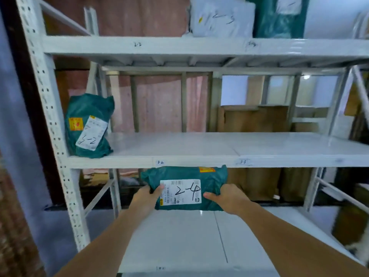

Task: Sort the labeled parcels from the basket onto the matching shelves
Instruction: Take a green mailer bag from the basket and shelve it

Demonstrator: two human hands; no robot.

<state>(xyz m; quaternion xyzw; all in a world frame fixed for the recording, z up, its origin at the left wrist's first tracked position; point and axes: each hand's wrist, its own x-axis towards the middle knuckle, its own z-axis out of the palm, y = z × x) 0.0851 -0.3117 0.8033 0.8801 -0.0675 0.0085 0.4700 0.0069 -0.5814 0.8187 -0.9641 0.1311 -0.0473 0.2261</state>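
Note:
A green parcel [209, 178] with a white label handwritten "2-4" is held up in front of the white rack, just below the middle shelf's front edge. My left hand [146, 196] grips its left end and my right hand [225, 196] grips its right end. The middle shelf [199, 145] carries edge marks "3-2" and "3-3". A second green parcel [88, 125] marked "3-2" leans upright at that shelf's left end. The top shelf [179, 46] is marked "2-2" at its edge. The basket is out of view.
On the top shelf stand a white parcel [221, 17] marked "2-3", a green one [277, 19] and a large white one [335, 17]. A lower white shelf [179, 236] lies under my arms. The rack's perforated upright [50, 116] stands at left; cardboard boxes [255, 118] sit behind.

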